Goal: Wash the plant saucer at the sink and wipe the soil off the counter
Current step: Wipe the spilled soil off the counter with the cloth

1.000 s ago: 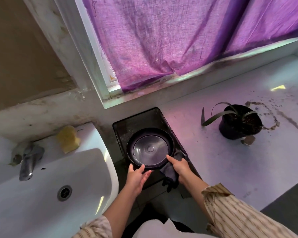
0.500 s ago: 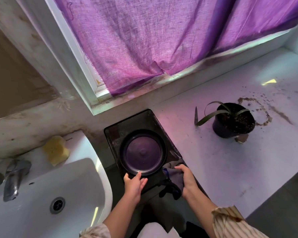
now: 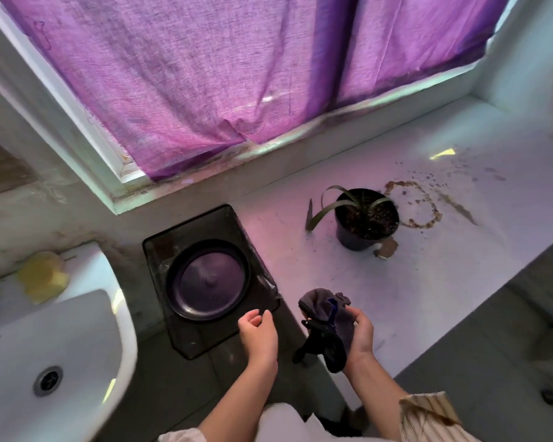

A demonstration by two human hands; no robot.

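The dark round plant saucer (image 3: 208,280) lies flat in a black mesh tray (image 3: 160,250) between the sink and the counter. My left hand (image 3: 258,334) hovers just off the tray's near right corner, fingers loosely curled, holding nothing. My right hand (image 3: 359,332) grips a dark grey cloth (image 3: 324,309) that hangs down over the counter's front edge. A ring of brown soil (image 3: 426,204) and scattered crumbs lie on the white counter (image 3: 428,282) to the right of a black plant pot (image 3: 366,220).
A white sink (image 3: 55,355) with a drain sits at lower left, with a yellow sponge (image 3: 42,277) on its rim. A purple curtain (image 3: 237,74) hangs over the window ledge behind. Grey floor shows at lower right.
My left hand let go of the saucer's rim and drew back to the right. My right hand lifted the cloth off the tray's corner toward the counter. The view shifted right.
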